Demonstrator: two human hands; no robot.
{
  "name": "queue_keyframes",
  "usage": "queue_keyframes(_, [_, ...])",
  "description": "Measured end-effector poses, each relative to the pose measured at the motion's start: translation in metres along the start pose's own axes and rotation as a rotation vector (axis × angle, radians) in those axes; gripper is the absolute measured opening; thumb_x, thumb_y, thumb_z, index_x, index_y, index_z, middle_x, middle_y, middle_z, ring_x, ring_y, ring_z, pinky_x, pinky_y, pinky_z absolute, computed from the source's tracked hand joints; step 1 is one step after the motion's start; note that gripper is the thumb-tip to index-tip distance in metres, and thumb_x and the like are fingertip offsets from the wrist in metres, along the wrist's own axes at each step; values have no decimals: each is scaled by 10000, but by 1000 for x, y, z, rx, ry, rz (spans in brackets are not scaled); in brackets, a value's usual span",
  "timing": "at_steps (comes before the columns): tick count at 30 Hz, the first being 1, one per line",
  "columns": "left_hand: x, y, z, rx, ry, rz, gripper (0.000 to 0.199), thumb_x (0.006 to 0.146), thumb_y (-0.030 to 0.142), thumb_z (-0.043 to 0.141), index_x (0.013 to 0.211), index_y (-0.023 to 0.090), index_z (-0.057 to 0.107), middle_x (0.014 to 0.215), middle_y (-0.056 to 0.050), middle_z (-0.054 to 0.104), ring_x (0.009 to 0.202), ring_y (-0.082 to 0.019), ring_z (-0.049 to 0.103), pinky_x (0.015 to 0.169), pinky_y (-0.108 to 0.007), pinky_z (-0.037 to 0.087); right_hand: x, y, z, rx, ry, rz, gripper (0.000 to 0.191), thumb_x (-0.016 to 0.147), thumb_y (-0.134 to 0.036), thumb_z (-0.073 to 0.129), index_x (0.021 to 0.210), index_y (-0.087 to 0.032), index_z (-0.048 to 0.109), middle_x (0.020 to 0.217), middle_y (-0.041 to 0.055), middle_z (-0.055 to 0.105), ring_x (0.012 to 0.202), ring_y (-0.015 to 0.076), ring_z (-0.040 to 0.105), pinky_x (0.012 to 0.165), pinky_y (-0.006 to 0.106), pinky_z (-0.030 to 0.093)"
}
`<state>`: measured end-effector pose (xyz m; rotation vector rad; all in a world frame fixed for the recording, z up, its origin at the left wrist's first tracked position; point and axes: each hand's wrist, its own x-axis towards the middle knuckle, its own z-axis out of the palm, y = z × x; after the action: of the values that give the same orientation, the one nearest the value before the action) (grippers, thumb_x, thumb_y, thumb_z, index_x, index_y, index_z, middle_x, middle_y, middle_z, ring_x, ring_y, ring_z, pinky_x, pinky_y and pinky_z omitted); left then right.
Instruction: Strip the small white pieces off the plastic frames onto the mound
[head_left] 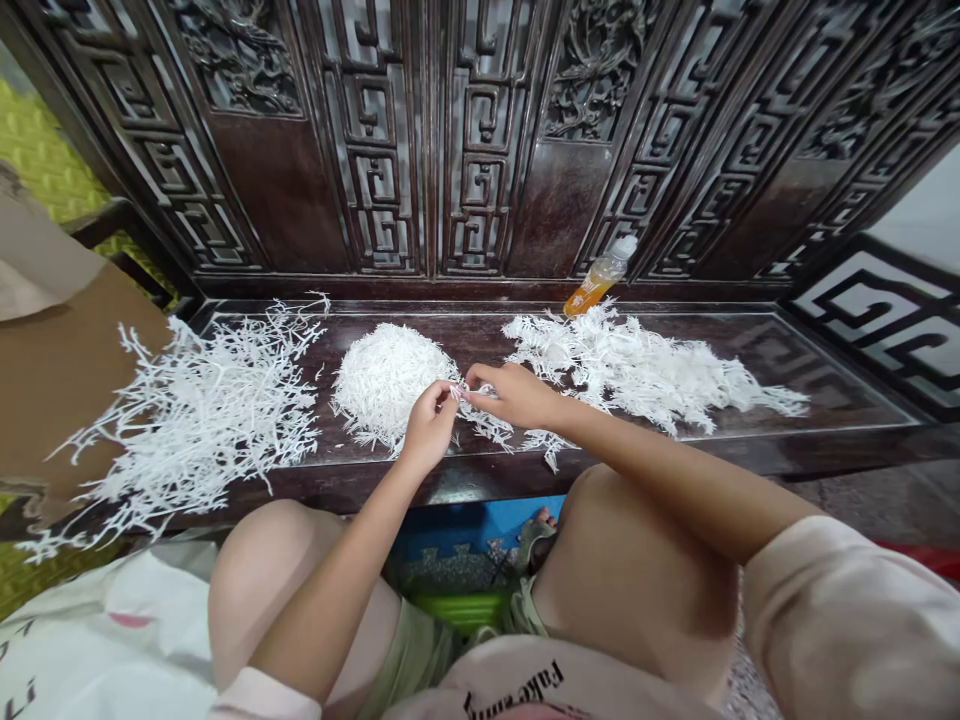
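Note:
My left hand is closed in a pinch on a small white branched piece, in front of the middle pile. Fingertips nearly touching it, my right hand pinches the other side of the same piece. Just behind and left of my hands lies a rounded heap of small white pieces. A spread pile of white branching strands lies to the right. At the left, long thin white branches form a tangled pile that hangs over the bench's front edge. A few loose white bits lie below my right hand.
The piles rest on a dark wooden bench with a carved lattice back. A bottle of orange liquid leans behind the right pile. My knees are at the front edge. A brown sheet is at the far left.

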<state>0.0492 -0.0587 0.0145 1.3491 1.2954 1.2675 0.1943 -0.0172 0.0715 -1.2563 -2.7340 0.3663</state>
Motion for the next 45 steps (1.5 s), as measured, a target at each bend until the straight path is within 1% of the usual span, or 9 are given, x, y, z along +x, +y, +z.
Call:
queue_keyframes(4, [-1,-1,0,28,16,2,118,766,262,409,718,183,483,645,33,471,604,-93,428,582,-207,326,2,0,1,-6,36,-37,367,826,-434,363,1095,-206,466,693,15,616,648,149,522,672,249,284])
queue_keyframes(9, [0,-5,2,70,21,-16,130,757,244,401,667,177,465,586,43,426,564,-90,395,547,-207,304,4,5,2,-101,-23,-192,287,848,-392,331,907,-218,551,621,-9,599,572,122,488,707,261,246])
queue_keyframes(14, [-1,-8,5,103,-9,-50,136,751,239,397,638,177,441,563,48,406,540,-89,378,533,-210,289,5,6,1,-211,-26,-246,294,855,-331,317,797,-171,557,668,30,616,602,124,490,682,268,206])
queue_keyframes(23, [1,-6,10,-5,22,-102,130,728,236,398,619,181,444,571,46,421,563,-94,389,557,-205,306,9,1,-1,-435,-2,-277,210,815,-264,375,834,-154,554,718,70,638,646,156,510,684,307,162])
queue_keyframes(33, [-7,1,19,-118,129,-82,81,702,192,392,637,179,439,586,38,409,562,-90,373,548,-204,303,14,-2,-2,-382,2,-209,218,804,-271,381,808,-162,570,659,56,621,599,149,488,680,300,165])
queue_keyframes(37, [-31,14,24,-94,23,-48,120,694,164,387,578,184,361,545,42,346,530,-86,353,526,-207,293,15,39,-21,-389,57,134,307,829,-250,310,777,-126,586,585,65,596,550,149,460,674,301,191])
queue_keyframes(40, [-30,13,24,-216,-16,-142,123,728,187,344,616,184,392,568,32,429,566,-89,444,593,-220,354,5,67,-29,-368,57,273,342,847,-293,287,812,-139,591,601,62,598,579,157,477,660,287,219])
queue_keyframes(42, [-18,5,20,-358,58,-269,101,741,220,350,663,183,402,609,25,476,594,-93,512,637,-242,394,-1,72,-25,-326,-34,213,295,836,-304,329,841,-165,589,624,39,609,585,149,495,665,270,238])
queue_keyframes(45, [2,-10,14,-542,132,-432,83,735,261,417,725,180,404,684,2,540,658,-106,580,682,-270,429,-4,61,-10,-299,-95,60,258,822,-318,372,833,-177,588,653,27,624,591,138,516,705,267,251])
